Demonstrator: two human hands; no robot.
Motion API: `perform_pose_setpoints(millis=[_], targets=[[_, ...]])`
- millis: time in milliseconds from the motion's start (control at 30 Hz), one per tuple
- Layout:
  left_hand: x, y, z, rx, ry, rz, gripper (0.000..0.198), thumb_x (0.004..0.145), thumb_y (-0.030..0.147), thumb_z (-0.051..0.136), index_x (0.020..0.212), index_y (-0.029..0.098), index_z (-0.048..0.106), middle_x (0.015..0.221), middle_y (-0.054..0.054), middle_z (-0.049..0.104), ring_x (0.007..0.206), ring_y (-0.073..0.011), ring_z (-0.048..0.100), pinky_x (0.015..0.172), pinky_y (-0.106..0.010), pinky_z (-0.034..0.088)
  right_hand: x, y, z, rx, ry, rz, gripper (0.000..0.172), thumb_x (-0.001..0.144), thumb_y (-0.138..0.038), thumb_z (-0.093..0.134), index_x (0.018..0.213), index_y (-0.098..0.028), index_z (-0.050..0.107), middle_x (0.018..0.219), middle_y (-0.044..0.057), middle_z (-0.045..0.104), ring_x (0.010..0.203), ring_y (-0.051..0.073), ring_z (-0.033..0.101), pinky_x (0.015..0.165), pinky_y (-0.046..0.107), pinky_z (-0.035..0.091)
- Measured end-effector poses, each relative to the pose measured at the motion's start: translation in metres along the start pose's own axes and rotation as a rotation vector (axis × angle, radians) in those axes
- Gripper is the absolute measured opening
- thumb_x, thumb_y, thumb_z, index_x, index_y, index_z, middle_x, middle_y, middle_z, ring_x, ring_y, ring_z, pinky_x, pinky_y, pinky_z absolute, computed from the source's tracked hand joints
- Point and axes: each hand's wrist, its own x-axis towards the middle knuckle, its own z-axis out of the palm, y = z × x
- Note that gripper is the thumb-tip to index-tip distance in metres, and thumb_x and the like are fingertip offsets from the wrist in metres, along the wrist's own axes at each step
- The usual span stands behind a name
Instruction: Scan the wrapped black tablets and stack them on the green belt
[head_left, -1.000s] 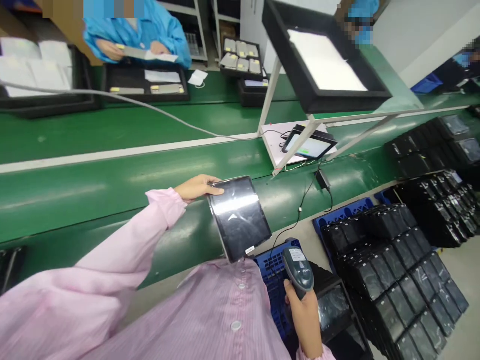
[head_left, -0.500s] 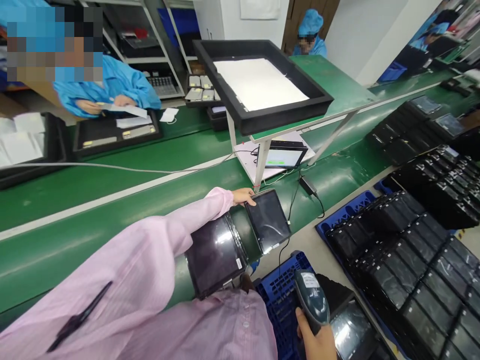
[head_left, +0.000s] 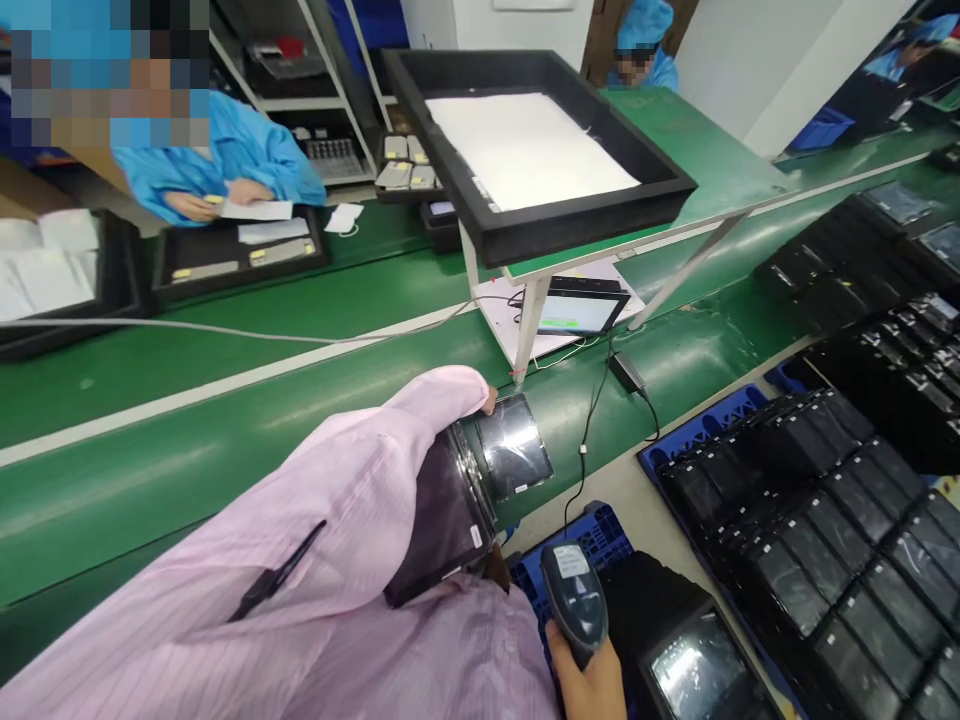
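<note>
My left hand shows only as a bit of skin past the pink cuff, at the upper left corner of a black screen panel. Its fingers are hidden, so whether it grips the panel cannot be seen. That panel appears to lie on the green bench, with glare across its glossy face. Closer to my body is a stack of larger black screen panels, partly covered by my sleeve. Low in the view, my right hand is wrapped round the handle of a dark barcode scanner, its head pointing up and away.
A raised green stand bears a black foam tray; a lit tablet sits beneath. Blue pallets with packed black panels fill the right. A power adapter trails cables. Across the bench a co-worker handles strips.
The small panel has moved down and left, closer to the stack. My left hand has slipped mostly out of sight behind the sleeve. The scanner in my right hand has shifted left.
</note>
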Motion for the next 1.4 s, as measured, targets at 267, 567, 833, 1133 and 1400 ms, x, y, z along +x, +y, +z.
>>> perform_pose_setpoints(millis=[267, 567, 833, 1133, 1400], targets=[[-0.143, -0.045, -0.032, 0.304, 0.182, -0.103, 0.033, 0.091, 0.033, 0.057, 0.116, 0.021, 0.075, 0.128, -0.010, 0.072, 0.117, -0.0314, 0.065, 0.099, -0.039, 0.049, -0.036, -0.044, 0.041, -0.156, -0.427, -0.216, 0.047, 0.093, -0.043, 0.061, 0.132, -0.017, 0.060, 0.119, 0.010, 0.074, 0.108, 0.025, 0.071, 0.095, 0.032, 0.053], [-0.267, -0.152, 0.040, -0.103, 0.555, -0.015, 0.053, 0.100, 0.048, 0.046, 0.136, 0.015, 0.065, 0.137, -0.011, 0.067, 0.124, -0.0278, 0.063, 0.111, -0.039, 0.046, -0.068, -0.038, 0.073, -0.271, -0.462, -0.196, 0.041, 0.093, -0.045, 0.061, 0.123, -0.018, 0.064, 0.110, 0.010, 0.077, 0.101, 0.025, 0.072, 0.087, 0.031, 0.053], [-0.267, -0.158, 0.045, -0.162, 0.605, -0.034, 0.054, 0.093, 0.048, 0.062, 0.133, 0.012, 0.067, 0.130, -0.014, 0.069, 0.118, -0.0310, 0.064, 0.107, -0.042, 0.048, -0.060, -0.039, 0.062, -0.307, -0.333, -0.239, 0.040, 0.093, -0.048, 0.062, 0.113, -0.015, 0.065, 0.102, 0.011, 0.077, 0.090, 0.024, 0.072, 0.080, 0.031, 0.053], [-0.264, -0.156, 0.052, -0.232, 0.647, -0.129, 0.054, 0.091, 0.049, 0.065, 0.132, 0.016, 0.067, 0.128, -0.012, 0.069, 0.111, -0.0287, 0.065, 0.101, -0.039, 0.049, -0.041, -0.055, 0.048, -0.402, -0.361, -0.284, 0.040, 0.092, -0.049, 0.061, 0.111, -0.015, 0.066, 0.086, 0.008, 0.075, 0.078, 0.024, 0.070, 0.071, 0.032, 0.051], [-0.269, -0.150, 0.044, -0.186, 0.553, -0.336, 0.064, 0.087, 0.066, 0.064, 0.129, 0.018, 0.068, 0.128, -0.015, 0.066, 0.114, -0.0327, 0.065, 0.096, -0.040, 0.050, 0.001, -0.088, 0.007, -0.654, -0.596, -0.471, 0.032, 0.092, -0.036, 0.059, 0.119, -0.020, 0.064, 0.109, 0.008, 0.076, 0.100, 0.024, 0.071, 0.087, 0.031, 0.051]])
